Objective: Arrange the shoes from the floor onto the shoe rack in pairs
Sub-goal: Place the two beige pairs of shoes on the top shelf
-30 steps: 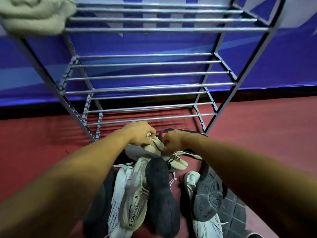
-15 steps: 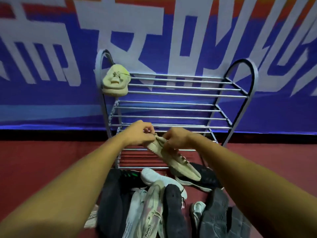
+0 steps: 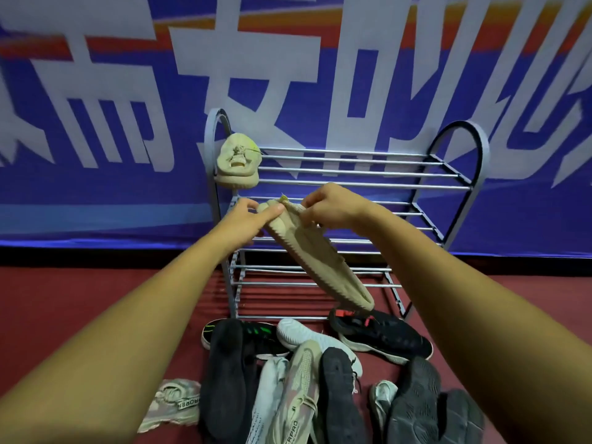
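Beige shoe (image 3: 320, 261): centre of frame, before the shoe rack (image 3: 458, 181);
Left hand (image 3: 248, 219): grips its heel;
Right hand (image 3: 336, 208): seemingly pinches its collar, blurred;
Matching shoe (image 3: 237, 161): rack's top shelf, left end;
Floor shoes (image 3: 320, 379): bottom centre

Both hands hold one beige shoe (image 3: 320, 261) up in front of the rack (image 3: 458, 124). The left hand (image 3: 248, 219) and right hand (image 3: 333, 206) pinch its upper end with curled fingers, and it hangs slanting, sole outward. Its match (image 3: 237, 161) sits at the left end of the top shelf. Below, a pile of shoes (image 3: 288, 386) lies on the red floor (image 3: 96, 299), with a black shoe (image 3: 381, 334) nearest the rack. A blue banner (image 3: 96, 193) hangs behind.
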Demonstrator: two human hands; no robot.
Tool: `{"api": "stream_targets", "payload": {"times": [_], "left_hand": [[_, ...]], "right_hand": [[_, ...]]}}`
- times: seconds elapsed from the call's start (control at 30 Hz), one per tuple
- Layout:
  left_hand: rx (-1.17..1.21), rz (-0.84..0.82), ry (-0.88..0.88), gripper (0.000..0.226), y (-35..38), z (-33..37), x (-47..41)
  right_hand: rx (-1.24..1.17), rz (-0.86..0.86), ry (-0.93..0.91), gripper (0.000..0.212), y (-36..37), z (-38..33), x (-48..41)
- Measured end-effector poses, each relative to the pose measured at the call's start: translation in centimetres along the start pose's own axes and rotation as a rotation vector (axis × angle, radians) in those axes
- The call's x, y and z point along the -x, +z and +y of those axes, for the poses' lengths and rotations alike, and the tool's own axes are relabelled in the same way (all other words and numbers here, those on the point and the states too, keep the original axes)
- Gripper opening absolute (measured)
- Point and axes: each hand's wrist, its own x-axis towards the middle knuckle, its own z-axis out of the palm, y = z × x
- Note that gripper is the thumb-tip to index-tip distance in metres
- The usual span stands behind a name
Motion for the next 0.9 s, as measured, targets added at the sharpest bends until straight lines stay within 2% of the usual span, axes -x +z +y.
{"api": "stream_targets", "payload": {"times": [0.07, 0.13, 0.27, 0.37, 0.4, 0.5, 0.6, 0.77, 0.83, 0.9], "left_hand": [[0.096, 0.068, -0.027, 0.075, 0.0, 0.1, 0.3], [0.202, 0.049, -0.058, 0.081, -0.1, 0.6, 0.6], [0.254, -0.054, -0.063, 0.057, -0.2, 1.6, 1.3], [0.262, -0.088, -0.171, 0.07, -0.1, 2.1, 1.7], [0.277, -0.153, -0.209, 0.067, -0.1, 2.4, 2.0], [0.35, -0.335, -0.22, 0.031, 0.4, 2.8, 2.5], [0.414, -0.37, -0.158, 0.013, 0.7, 2.7, 2.6], [0.263, -0.556, -0.157, 0.047, -0.3, 3.0, 3.1], [0.246, -0.599, -0.165, 0.05, -0.3, 3.3, 3.2], [0.21, -0.547, -0.13, 0.044, 0.1, 3.5, 3.1]], "right_hand": [[-0.034, 0.053, -0.014, 0.013, -0.2, -0.6, -0.2], [-0.081, 0.134, -0.021, 0.011, -0.5, -1.1, -0.4], [-0.095, 0.251, -0.028, 0.015, -1.1, -2.1, -0.5], [-0.072, 0.324, -0.048, 0.022, -1.4, -2.7, -0.3], [-0.072, 0.345, -0.05, 0.02, -1.4, -2.8, -0.4], [-0.068, 0.354, -0.055, 0.008, -0.9, -2.8, -0.4], [-0.102, 0.375, -0.062, 0.019, -0.2, -2.6, -0.6], [-0.3, 0.514, -0.041, 0.023, -0.1, -2.9, -1.1], [-0.368, 0.548, -0.027, 0.025, -0.2, -2.9, -1.3], [-0.404, 0.525, -0.035, 0.025, 0.1, -2.8, -1.5]]}}
